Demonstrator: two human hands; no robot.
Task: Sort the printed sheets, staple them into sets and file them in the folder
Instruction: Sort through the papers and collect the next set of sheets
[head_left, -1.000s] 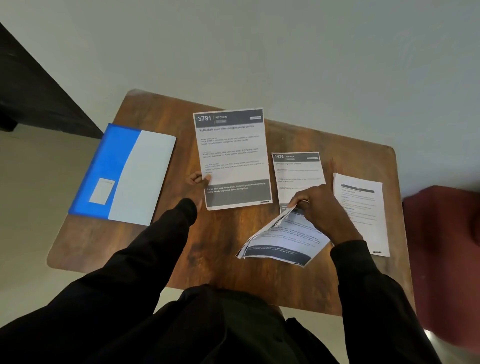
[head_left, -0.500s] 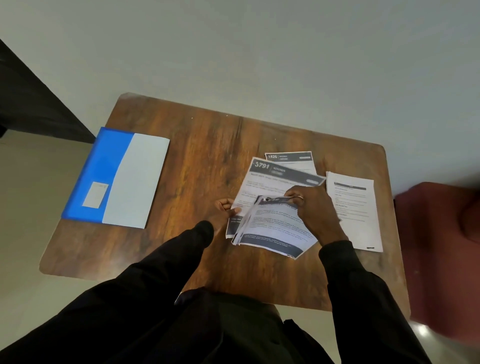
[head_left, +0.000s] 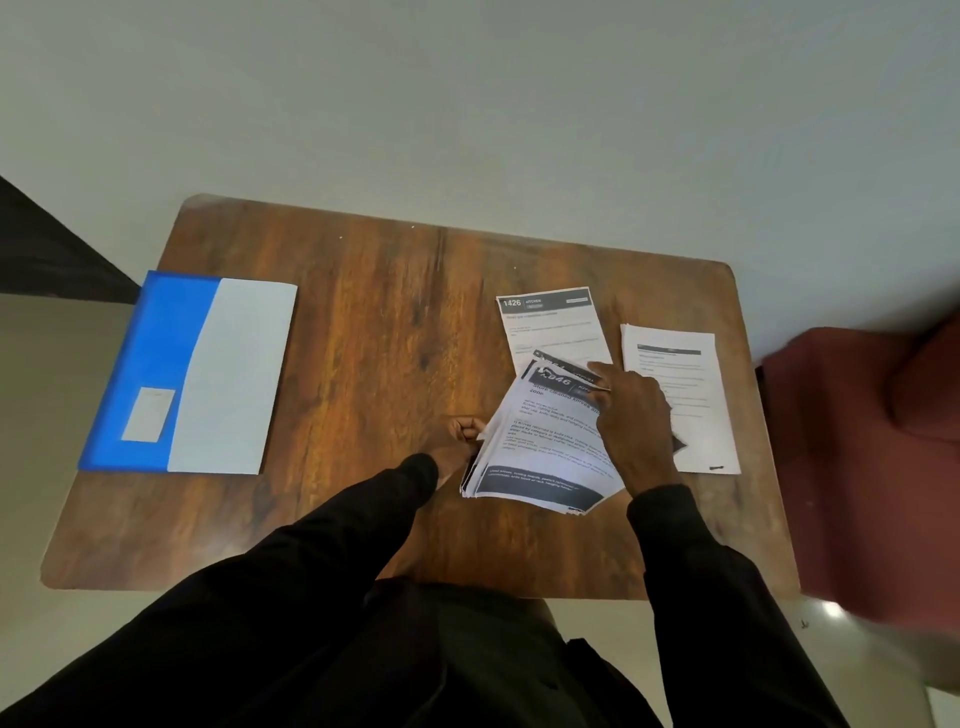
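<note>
The stack (head_left: 545, 447) lies on the wooden surface (head_left: 363, 338), well right of the blue folder (head_left: 187, 374). The left hand (head_left: 460, 434) pinches the stack's left edge, its grip closed on it. The right hand (head_left: 634, 415) rests on the stack's top right; its fingers seem to lift a corner, though blur hides the grip. Beyond the stack lies sheet 1426 (head_left: 550, 325), with another sheet (head_left: 685, 405) right of it.

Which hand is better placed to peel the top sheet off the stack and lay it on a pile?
Right. The right hand has its fingertips on the top edge of the fanned stack of printed sheets, beside the sheet headed 1426. The left hand pinches the stack's left edge, steadying it.
</note>
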